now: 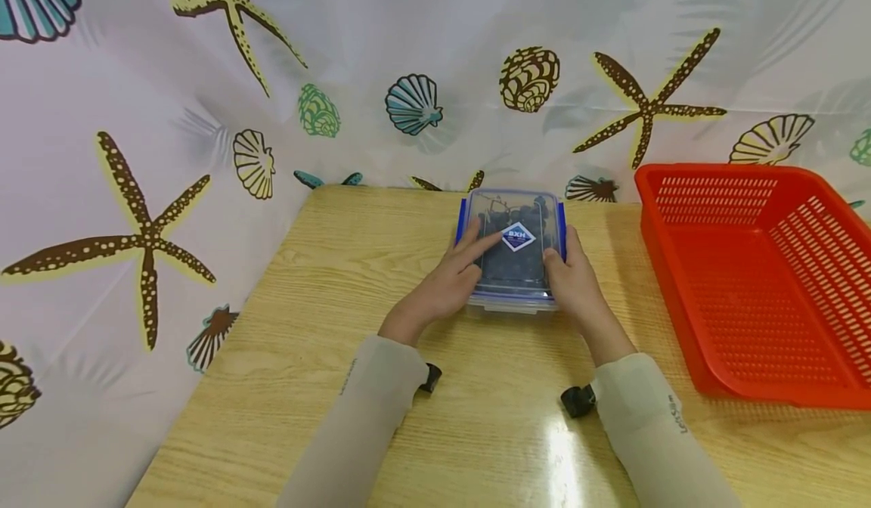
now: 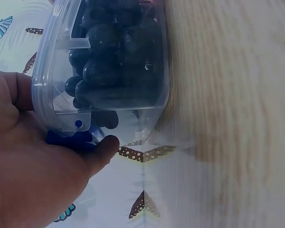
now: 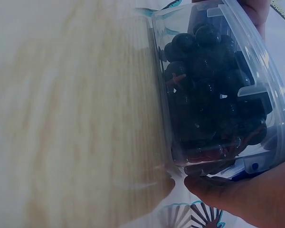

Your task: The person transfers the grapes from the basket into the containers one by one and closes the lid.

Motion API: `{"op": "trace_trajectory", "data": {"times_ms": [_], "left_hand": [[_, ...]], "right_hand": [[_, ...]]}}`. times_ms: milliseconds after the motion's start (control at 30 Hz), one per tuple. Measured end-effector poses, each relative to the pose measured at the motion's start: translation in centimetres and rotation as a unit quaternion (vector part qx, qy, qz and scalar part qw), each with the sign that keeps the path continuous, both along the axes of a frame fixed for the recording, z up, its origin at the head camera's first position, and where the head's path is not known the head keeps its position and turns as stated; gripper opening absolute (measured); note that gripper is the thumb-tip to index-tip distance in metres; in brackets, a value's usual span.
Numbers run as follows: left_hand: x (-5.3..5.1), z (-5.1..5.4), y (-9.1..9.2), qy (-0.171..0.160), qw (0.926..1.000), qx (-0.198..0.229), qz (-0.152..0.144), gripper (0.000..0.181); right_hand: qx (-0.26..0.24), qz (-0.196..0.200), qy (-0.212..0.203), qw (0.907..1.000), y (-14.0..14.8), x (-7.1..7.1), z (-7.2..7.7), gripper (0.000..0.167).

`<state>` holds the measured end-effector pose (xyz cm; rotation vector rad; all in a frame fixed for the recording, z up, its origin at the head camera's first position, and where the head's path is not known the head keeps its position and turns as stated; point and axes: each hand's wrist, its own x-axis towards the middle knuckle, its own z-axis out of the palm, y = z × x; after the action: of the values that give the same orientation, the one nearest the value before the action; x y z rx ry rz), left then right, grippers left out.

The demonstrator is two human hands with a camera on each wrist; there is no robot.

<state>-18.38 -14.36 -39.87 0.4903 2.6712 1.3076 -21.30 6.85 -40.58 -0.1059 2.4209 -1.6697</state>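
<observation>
A clear plastic food container [image 1: 506,289] with a blue-edged lid sits on the wooden table, its blue side latches folded down at the left and right. Dark grapes [image 2: 118,61] fill much of it, with stems showing through the lid. My left hand [image 1: 449,277] holds the left side: one finger extends across the lid to the diamond-shaped label [image 1: 519,236], while another digit touches the blue latch [image 2: 71,140]. My right hand [image 1: 574,277] grips the right side, thumb on the lid's edge and fingers down along the side. The right fingertips are partly hidden.
A red plastic basket [image 1: 680,319] with perforated walls stands on the table [image 1: 340,281] to the right of the container. Behind the table hangs a white cloth [image 1: 469,137] printed with shells and starfish.
</observation>
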Motion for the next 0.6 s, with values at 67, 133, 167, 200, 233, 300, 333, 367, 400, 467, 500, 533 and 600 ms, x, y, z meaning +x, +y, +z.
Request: {"op": "trace_trajectory", "data": {"times_ms": [67, 133, 167, 200, 233, 300, 333, 367, 400, 467, 500, 533, 600], "left_hand": [[-0.02, -0.03, -0.04, 0.006, 1.0000, 0.000, -0.005, 0.061], [-0.03, -0.06, -0.08, 0.008, 0.9999, 0.001, -0.007, 0.061], [-0.05, -0.09, -0.09, 0.009, 0.9999, 0.003, -0.009, 0.061], [-0.03, -0.10, -0.10, 0.008, 0.9999, 0.006, -0.011, 0.061], [-0.03, -0.13, -0.10, 0.007, 0.9999, 0.009, -0.011, 0.060], [-0.03, -0.20, -0.09, 0.005, 0.9998, 0.015, -0.011, 0.060], [-0.03, -0.22, -0.07, 0.005, 0.9998, 0.016, -0.011, 0.059], [-0.03, -0.24, -0.05, 0.005, 0.9998, 0.018, -0.011, 0.059], [-0.03, -0.25, -0.02, 0.006, 0.9998, 0.019, -0.011, 0.059], [-0.02, -0.26, 0.03, 0.008, 0.9997, 0.019, -0.010, 0.060], [-0.01, -0.24, 0.07, 0.011, 0.9997, 0.017, -0.011, 0.060], [0.03, -0.21, 0.10, 0.013, 0.9998, 0.014, -0.011, 0.061], [0.13, -0.16, 0.13, 0.015, 0.9998, 0.009, -0.012, 0.062]], "right_hand": [[-0.002, 0.002, 0.003, 1.0000, 0.03, 0.05, 0.05, 0.065], [-0.005, 0.005, 0.005, 1.0000, 0.09, 0.11, 0.09, 0.065], [-0.005, 0.006, 0.005, 1.0000, 0.11, 0.13, 0.12, 0.065], [-0.005, 0.007, 0.004, 0.9999, 0.15, 0.12, 0.12, 0.065], [-0.005, 0.008, 0.004, 0.9999, 0.18, 0.12, 0.15, 0.065], [-0.004, 0.009, 0.003, 0.9999, 0.22, 0.13, 0.19, 0.065], [-0.003, 0.009, 0.003, 1.0000, 0.25, 0.12, 0.20, 0.066], [-0.002, 0.009, 0.003, 1.0000, 0.24, 0.12, 0.21, 0.066], [-0.002, 0.010, 0.002, 0.9999, 0.25, 0.11, 0.23, 0.066], [-0.001, 0.011, 0.003, 0.9999, 0.23, 0.14, 0.27, 0.066], [-0.001, 0.012, 0.003, 0.9999, 0.23, 0.15, 0.29, 0.066], [-0.002, 0.013, 0.003, 0.9999, 0.23, 0.17, 0.29, 0.066], [0.000, 0.014, 0.003, 0.9999, 0.20, 0.20, 0.30, 0.066]]}}
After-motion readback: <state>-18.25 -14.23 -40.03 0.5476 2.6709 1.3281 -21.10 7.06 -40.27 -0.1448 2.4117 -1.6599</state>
